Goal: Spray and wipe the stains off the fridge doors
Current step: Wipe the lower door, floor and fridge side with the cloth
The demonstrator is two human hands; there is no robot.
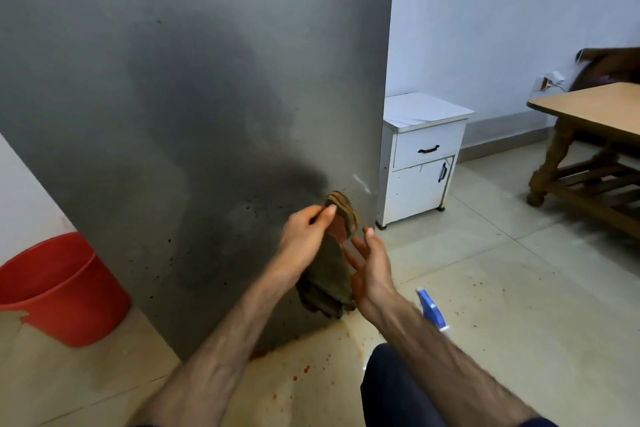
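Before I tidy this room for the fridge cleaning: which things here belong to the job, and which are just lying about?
Belongs to the job:
fridge door, speckled with dark spots
olive cloth, pinched in the left hand
right hand, open beside the cloth
blue spray bottle, on the floor

Just lying about:
red bucket
white cabinet
wooden table

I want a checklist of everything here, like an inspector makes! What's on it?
Surface: grey fridge door, dark specks low down; red splashes on floor.
Job's things: brownish cloth; blue spray bottle on the floor.
Clutter: red bucket.
Grippers: left hand pinches the cloth; right hand open beside it.
Cables: nothing seen.
Surroundings: white cabinet, wooden table.
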